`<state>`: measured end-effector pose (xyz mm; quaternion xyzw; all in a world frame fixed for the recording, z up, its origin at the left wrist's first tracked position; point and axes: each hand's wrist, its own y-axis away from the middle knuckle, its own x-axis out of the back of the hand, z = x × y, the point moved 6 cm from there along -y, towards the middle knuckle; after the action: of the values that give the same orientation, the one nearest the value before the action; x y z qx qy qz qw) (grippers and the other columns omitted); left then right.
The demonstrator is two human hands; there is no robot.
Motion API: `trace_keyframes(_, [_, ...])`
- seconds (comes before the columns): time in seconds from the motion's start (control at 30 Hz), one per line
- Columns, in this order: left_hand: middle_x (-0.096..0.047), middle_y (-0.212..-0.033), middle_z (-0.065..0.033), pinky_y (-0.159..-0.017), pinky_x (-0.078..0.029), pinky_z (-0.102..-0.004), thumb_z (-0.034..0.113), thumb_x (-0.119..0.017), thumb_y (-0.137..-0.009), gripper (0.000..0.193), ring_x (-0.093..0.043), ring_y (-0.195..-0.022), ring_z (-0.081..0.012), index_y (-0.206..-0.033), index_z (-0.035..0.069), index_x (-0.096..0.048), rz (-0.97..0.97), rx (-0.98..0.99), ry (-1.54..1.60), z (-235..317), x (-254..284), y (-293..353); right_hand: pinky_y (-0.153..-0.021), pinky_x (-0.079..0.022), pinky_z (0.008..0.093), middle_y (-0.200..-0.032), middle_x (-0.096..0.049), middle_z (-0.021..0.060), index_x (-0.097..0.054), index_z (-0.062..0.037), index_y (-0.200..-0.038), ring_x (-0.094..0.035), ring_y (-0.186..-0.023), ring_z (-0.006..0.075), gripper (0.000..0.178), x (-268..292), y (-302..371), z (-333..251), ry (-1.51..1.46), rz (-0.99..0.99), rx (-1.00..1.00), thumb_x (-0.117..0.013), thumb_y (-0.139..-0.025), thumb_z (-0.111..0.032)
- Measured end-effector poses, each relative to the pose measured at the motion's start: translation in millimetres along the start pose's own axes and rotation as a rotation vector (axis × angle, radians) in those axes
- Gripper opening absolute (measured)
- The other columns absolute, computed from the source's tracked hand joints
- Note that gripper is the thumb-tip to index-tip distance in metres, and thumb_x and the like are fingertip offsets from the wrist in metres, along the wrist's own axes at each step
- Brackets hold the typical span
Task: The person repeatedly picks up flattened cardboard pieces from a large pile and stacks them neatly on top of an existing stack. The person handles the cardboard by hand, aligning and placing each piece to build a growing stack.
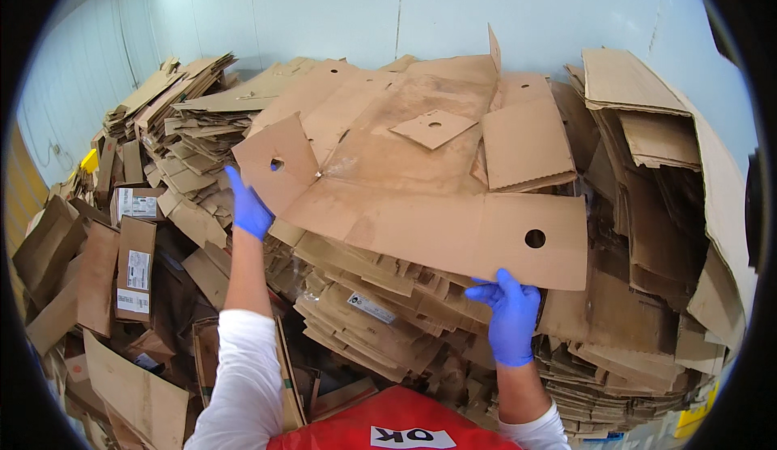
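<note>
Grip of the left hand (pixel 252 211), blue-gloved: set at the near left corner of a large cardboard sheet (pixel 405 211), part of it behind the corner flap (pixel 279 138); a spot of blue showed through the flap's hole. Whether its fingers had closed on the board could not be told. Right hand (pixel 512 316), same glove, stood at the sheet's near edge, toward the right end; fingertips overlapped the edge, thumb side pointed left. Firmness of that hold could not be told either.

Sheet lay opened out on top of a broad heap of flattened cardboard (pixel 348 264), center of view, creased into panels, brownish staining across the middle. Round dark hole (pixel 535 239) in its near right panel, above and right of the right hand. On the sheet: a small diamond-lying piece (pixel 455 129) with its own hole. At its right side, a larger folded piece (pixel 530 146).

Surroundings: tall folded boards (pixel 647 231) leaned at right. Left, below the left hand, jumbled cartons (pixel 101 276), one bearing white labels (pixel 138 270). Pale panelled wall (pixel 324 13) behind. Wearer's white sleeves (pixel 243 369) and red garment (pixel 388 422) showed at the lower edge.
</note>
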<state>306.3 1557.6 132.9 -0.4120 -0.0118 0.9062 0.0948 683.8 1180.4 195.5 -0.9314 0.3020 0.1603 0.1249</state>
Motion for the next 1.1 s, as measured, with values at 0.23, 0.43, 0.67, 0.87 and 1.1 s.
trace_keyframes(0.23, [-0.069,-0.115,-0.0154,-0.083,-0.061,-0.0429,0.056,-0.053,-0.101,0.057,-0.068,-0.101,-0.0285,-0.128,0.006,-0.060,0.280,0.290,-0.178,-49.2,40.4,28.9,-0.079,-0.059,0.0324,-0.099,-0.073,0.0150,-0.064,0.0089,-0.111,-0.073,-0.082,0.0203,0.022,-6.2,-5.3,-22.9,0.339,0.041,0.055,-0.062,-0.101,-0.011])
trace_keyframes(0.43, [-0.067,-0.121,-0.0210,-0.090,-0.061,-0.0453,0.053,-0.057,-0.100,0.064,-0.069,-0.109,-0.0353,-0.134,-0.001,-0.053,0.035,0.304,0.124,-7.3,-9.0,17.4,-0.076,-0.054,0.0279,-0.096,-0.072,0.0082,-0.067,0.0029,-0.109,-0.067,-0.082,0.0139,0.018,-22.7,3.5,-61.0,0.570,-0.055,0.485,-0.069,-0.092,0.001])
trace_keyframes(0.67, [-0.062,-0.128,-0.0245,-0.091,-0.060,-0.0524,0.039,-0.056,-0.101,0.059,-0.068,-0.110,-0.0388,-0.139,-0.004,-0.045,0.113,0.304,-0.339,-18.5,-14.1,32.6,-0.089,-0.053,0.0361,-0.104,-0.070,0.0132,-0.071,0.0008,-0.109,-0.067,-0.096,0.0246,0.023,-36.5,45.6,-175.8,0.918,0.166,1.329,-0.071,-0.086,0.003])
trace_keyframes(0.87, [-0.064,-0.125,-0.0192,-0.088,-0.061,-0.0554,0.019,-0.048,-0.103,0.036,-0.068,-0.107,-0.0353,-0.136,0.003,-0.050,0.236,0.250,-0.325,-44.3,19.7,20.5,-0.105,-0.048,0.0451,-0.132,-0.065,0.0164,-0.072,-0.0109,-0.124,-0.059,-0.125,0.0367,0.033,-88.0,-38.2,-191.3,1.337,-0.413,1.039,-0.071,-0.091,-0.014])
trace_keyframes(1.1, [-0.067,-0.120,-0.0158,-0.081,-0.061,-0.0531,0.044,-0.043,-0.107,0.046,-0.069,-0.101,-0.0343,-0.133,0.007,-0.054,0.163,0.344,-0.073,-56.0,24.7,31.8,-0.121,-0.030,0.0475,-0.156,-0.048,0.0143,-0.059,-0.0206,-0.145,-0.037,-0.148,0.0390,0.056,-32.4,-164.6,-94.2,2.035,-0.630,0.266,-0.058,-0.097,-0.049])
